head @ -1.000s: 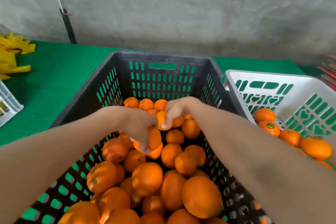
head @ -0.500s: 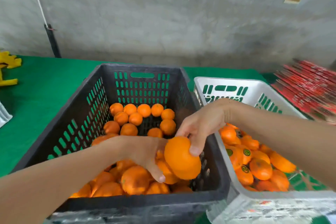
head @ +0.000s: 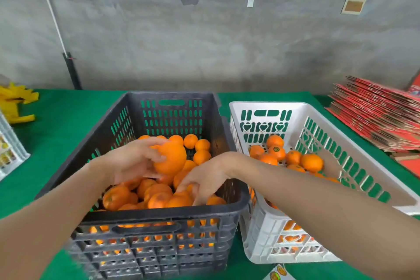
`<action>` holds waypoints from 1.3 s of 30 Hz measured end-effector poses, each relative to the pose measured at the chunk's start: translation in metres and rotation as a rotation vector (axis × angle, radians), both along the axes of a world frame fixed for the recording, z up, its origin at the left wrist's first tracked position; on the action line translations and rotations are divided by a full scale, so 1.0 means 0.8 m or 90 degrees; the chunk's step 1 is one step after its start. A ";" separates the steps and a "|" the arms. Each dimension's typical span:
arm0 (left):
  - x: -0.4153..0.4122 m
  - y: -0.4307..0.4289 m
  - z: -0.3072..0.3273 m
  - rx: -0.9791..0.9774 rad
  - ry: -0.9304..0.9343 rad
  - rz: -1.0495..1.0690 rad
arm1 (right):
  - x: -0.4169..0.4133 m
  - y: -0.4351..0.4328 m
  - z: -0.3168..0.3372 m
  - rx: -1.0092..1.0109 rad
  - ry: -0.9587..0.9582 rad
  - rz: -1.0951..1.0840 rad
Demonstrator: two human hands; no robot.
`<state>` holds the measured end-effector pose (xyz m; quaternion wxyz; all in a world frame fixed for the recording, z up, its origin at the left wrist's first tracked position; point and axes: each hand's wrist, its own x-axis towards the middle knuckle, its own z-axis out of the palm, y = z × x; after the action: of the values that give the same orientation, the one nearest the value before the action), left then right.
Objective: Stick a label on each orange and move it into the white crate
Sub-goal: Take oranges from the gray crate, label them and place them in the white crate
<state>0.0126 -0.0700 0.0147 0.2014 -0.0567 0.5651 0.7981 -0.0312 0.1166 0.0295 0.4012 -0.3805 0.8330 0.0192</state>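
Black plastic marked the source bin: the black crate (head: pixel 159 213) stood on the green cloth (head: pixel 68 120), with loose oranges (head: pixel 156 198) heaped inside it. Above that heap, toward the crate's left side, the left hand (head: pixel 134 161) held a large orange (head: pixel 169 158) lifted clear of the pile, fingers and thumb curled round its side, probably so that a bare face stayed open for a label. No label showed on it. The right hand (head: pixel 202 179) reached down inside the black crate near its front right corner, fingers pointing into the fruit; whether they closed on an orange could not be told. Touching the black crate's right wall stood the white crate (head: pixel 268 105), placed close, it seemed, to keep the transfer short, and it held labelled oranges (head: pixel 276 151). A label sheet (head: pixel 278 273) lay just in front of the black crate's right corner, within easy reach. Red cartons (head: pixel 381 120) were stacked well to the right of the black crate
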 end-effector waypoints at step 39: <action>0.222 0.247 -0.209 0.161 -0.232 0.428 | 0.141 0.218 -0.254 -0.261 0.140 -0.183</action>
<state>0.1901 0.1276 -0.1524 0.0315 -0.3536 0.3678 0.8595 0.0814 0.2913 -0.1737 0.2217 -0.3274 0.9034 -0.1658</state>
